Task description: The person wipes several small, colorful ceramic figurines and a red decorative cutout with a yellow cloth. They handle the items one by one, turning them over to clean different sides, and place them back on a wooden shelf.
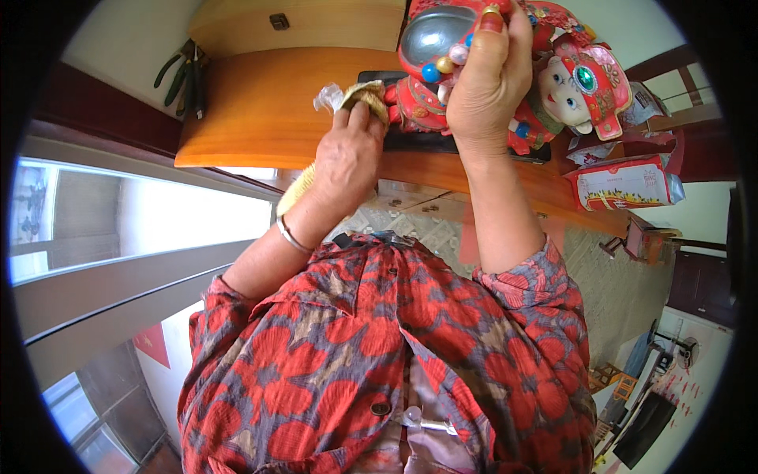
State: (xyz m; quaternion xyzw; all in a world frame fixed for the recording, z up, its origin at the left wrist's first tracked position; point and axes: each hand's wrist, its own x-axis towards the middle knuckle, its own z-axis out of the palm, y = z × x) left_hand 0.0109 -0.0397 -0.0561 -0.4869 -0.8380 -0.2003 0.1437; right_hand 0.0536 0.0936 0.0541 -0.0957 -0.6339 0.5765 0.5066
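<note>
A red painted doll figurine (423, 106) lies tilted on its side above a wooden tabletop (260, 112). Its white-faced head (565, 92) with a green jewel on the cap points right. My right hand (494, 89) grips its middle, beside a string of blue, gold and pink beads (445, 64). A glossy grey oval (438, 35) shows on a red part at the top. My left hand (352, 151) holds a yellow cloth (299, 188) against the figurine's foot end. Clear crumpled plastic (329, 96) sticks out near those fingers. Under the figurine is a flat black object (414, 142), partly hidden.
Dark-handled pliers (189, 77) hang or stand at the tabletop's left end. A wooden box or drawer front (237, 26) with a metal latch is behind. To the right lies a red and white printed package (628, 183). A bright window (195, 204) is on the left.
</note>
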